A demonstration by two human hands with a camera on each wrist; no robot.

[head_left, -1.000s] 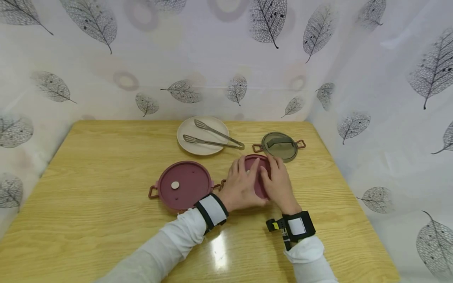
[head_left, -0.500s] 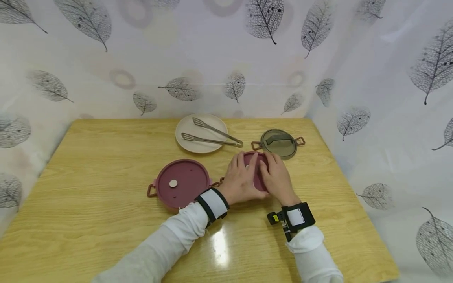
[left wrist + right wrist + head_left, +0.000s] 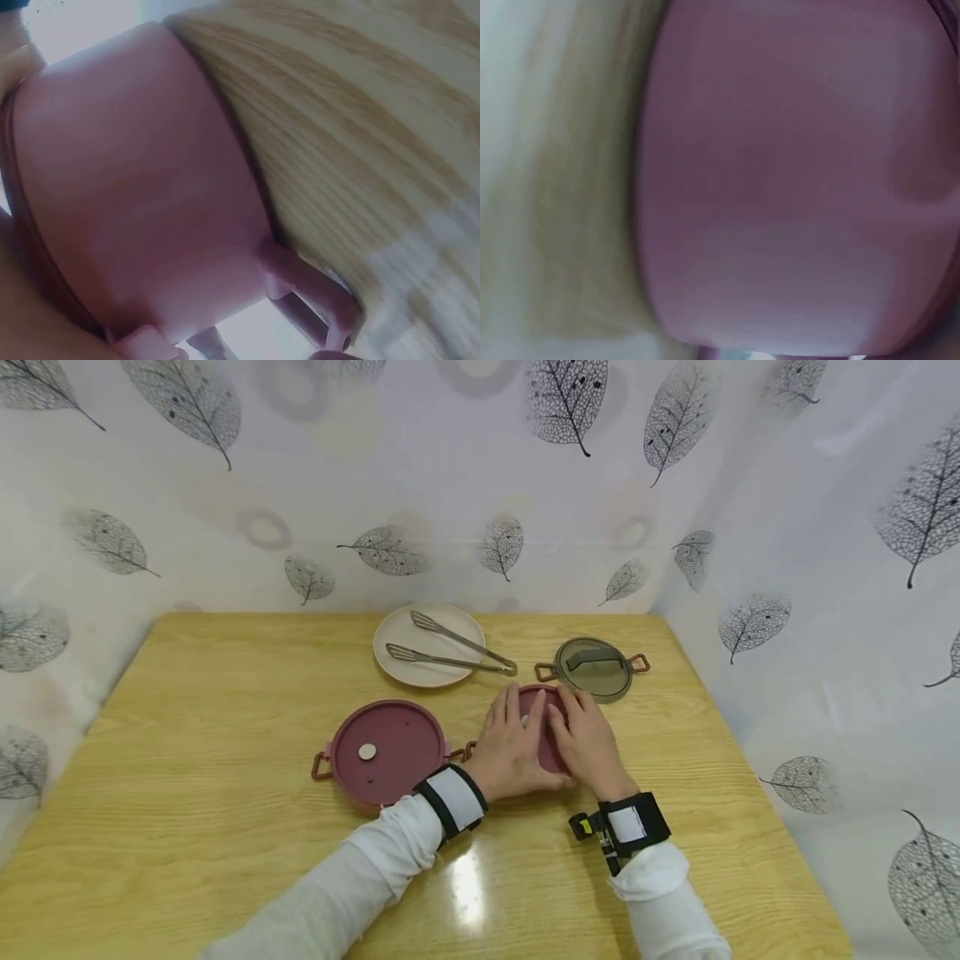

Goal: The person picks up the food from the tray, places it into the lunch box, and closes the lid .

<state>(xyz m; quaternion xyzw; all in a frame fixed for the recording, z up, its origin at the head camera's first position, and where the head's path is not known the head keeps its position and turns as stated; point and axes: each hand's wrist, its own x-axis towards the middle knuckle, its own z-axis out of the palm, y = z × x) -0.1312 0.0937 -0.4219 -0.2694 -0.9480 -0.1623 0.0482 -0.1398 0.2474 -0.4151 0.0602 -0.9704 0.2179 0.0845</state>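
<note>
Both hands are on a maroon pot [image 3: 550,747] standing upright on the table. My left hand [image 3: 510,756] spreads over its left side and flat top, with the thumb along the near edge. My right hand [image 3: 588,743] holds the right side of the rim, its thumb lying over the top. The hands hide much of the top; a bit of white knob shows between the left fingers. In the left wrist view the pot's smooth wall [image 3: 150,180] and a side handle [image 3: 311,289] show. The right wrist view is filled by the wall [image 3: 780,172].
A wider maroon pot [image 3: 397,747] with an off-centre white knob [image 3: 367,752] stands left, close to my left wrist. Behind, tongs [image 3: 453,662] lie across a white plate [image 3: 397,672]. A small pot with a grey-green lid [image 3: 600,677] sits just beyond my right hand.
The hands keep their hold on the pot with only slight finger shifts. The whole head view shifts a little; the other things stay in place.
</note>
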